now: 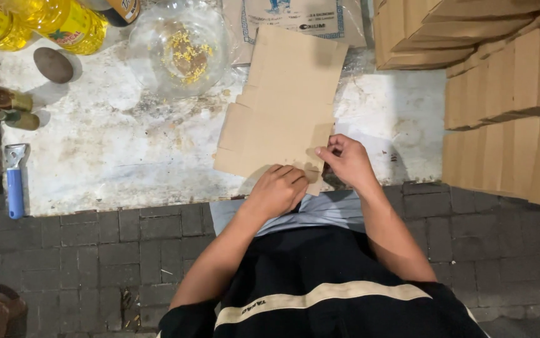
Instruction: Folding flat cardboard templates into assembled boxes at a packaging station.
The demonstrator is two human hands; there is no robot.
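Two hands meet at the lower edge of a flat cardboard blank lying at the centre of the frame on a stained white worktop. We see the left hand curled knuckles-down, pressing the near corner, while the right hand pinches a small flap at the blank's lower right. The blank's long axis runs away from both hands toward the upper frame. Stacks of folded cardboard fill the right; bottles of yellow oil and a glass bowl sit upper left.
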